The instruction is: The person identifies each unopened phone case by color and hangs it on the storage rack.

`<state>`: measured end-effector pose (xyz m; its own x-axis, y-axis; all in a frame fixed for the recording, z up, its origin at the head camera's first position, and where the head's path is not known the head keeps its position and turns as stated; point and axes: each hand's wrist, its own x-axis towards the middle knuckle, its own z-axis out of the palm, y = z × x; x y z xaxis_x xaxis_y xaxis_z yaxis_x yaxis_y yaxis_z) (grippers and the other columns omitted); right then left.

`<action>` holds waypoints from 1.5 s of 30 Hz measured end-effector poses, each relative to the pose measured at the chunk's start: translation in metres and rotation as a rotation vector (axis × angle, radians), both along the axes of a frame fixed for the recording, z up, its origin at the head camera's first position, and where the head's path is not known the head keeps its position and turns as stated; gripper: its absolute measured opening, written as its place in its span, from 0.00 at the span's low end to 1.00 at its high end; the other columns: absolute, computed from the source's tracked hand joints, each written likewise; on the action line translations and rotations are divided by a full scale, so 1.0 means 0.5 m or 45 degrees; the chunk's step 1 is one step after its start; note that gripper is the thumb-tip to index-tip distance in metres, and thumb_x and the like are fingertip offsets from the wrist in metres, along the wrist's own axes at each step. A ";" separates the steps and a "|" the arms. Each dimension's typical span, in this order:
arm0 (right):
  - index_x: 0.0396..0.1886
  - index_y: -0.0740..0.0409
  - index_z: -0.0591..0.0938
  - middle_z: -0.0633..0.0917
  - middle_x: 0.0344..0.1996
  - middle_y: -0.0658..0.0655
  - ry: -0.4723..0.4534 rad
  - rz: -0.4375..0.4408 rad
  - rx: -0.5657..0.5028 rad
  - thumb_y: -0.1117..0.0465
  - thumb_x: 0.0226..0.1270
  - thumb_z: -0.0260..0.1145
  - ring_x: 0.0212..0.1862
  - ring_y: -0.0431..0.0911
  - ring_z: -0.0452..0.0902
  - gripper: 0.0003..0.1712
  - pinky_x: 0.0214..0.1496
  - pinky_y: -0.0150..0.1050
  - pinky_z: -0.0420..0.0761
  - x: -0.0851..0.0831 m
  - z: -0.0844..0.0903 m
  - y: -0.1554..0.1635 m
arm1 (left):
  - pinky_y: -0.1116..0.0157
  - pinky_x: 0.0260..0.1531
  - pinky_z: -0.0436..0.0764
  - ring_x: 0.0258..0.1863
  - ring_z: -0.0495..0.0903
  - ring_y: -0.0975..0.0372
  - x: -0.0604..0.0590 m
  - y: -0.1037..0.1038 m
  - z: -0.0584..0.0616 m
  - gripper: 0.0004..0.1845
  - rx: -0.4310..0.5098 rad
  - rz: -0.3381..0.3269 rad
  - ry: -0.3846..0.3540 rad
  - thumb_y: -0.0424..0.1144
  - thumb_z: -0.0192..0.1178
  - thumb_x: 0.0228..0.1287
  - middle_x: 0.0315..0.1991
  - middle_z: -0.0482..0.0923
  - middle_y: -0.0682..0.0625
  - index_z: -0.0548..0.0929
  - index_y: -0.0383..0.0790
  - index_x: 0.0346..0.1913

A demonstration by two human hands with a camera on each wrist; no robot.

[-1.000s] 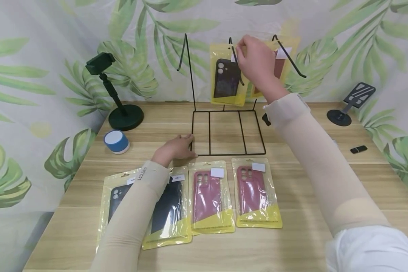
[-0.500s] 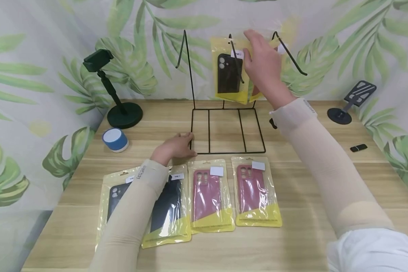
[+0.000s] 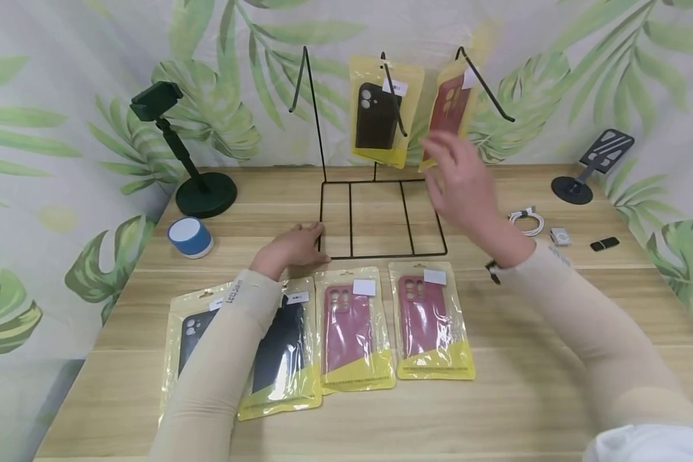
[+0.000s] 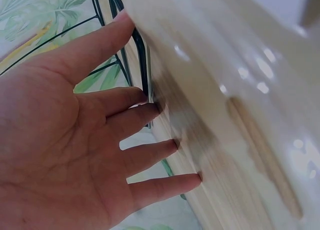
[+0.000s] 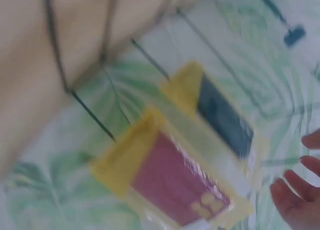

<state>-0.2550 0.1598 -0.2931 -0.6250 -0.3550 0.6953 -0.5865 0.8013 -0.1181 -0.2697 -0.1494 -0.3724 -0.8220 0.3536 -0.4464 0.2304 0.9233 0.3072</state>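
Observation:
A black wire display rack stands at the back of the table. My left hand rests at its left front corner. In the left wrist view the thumb touches the wire and the straight fingertips meet the wood. A bagged black phone case hangs on the middle hook, a bagged dark red one on the right hook. The left hook holds nothing. My right hand is in the air just below the red case, fingers loose and empty; the right wrist view is blurred.
Bagged phone cases, black and pink among them, lie in a row before the rack. Left are a dark green phone stand and a blue round box. Right are a coiled white cable and a black stand.
My right hand has let go of the bagged black phone case on the middle hook and come down to the right. My left hand has stayed at the rack's corner.

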 end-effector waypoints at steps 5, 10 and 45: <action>0.58 0.61 0.80 0.81 0.56 0.65 -0.638 -0.033 0.305 0.56 0.70 0.63 0.59 0.61 0.75 0.21 0.62 0.57 0.77 0.041 -0.086 0.023 | 0.39 0.75 0.49 0.78 0.40 0.38 0.000 0.002 0.006 0.46 -0.001 -0.003 0.011 0.52 0.59 0.70 0.81 0.42 0.41 0.48 0.38 0.79; 0.50 0.60 0.84 0.86 0.50 0.61 -1.029 -0.017 0.440 0.53 0.68 0.67 0.51 0.56 0.81 0.18 0.55 0.54 0.81 0.051 -0.150 0.050 | 0.39 0.75 0.49 0.78 0.40 0.37 -0.003 0.003 0.007 0.45 -0.006 -0.006 0.014 0.52 0.59 0.70 0.81 0.42 0.41 0.48 0.39 0.79; 0.43 0.58 0.82 0.88 0.35 0.56 -0.802 0.072 -0.284 0.60 0.74 0.61 0.33 0.43 0.80 0.07 0.36 0.34 0.80 0.141 -0.065 0.125 | 0.37 0.74 0.49 0.78 0.40 0.37 0.006 0.003 0.005 0.45 0.021 0.005 -0.002 0.52 0.59 0.70 0.81 0.42 0.42 0.49 0.39 0.80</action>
<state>-0.1844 0.2225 -0.3258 -0.9200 -0.2892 0.2645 -0.3919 0.6879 -0.6109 -0.2668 -0.1478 -0.3700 -0.8227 0.3576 -0.4420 0.2263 0.9191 0.3224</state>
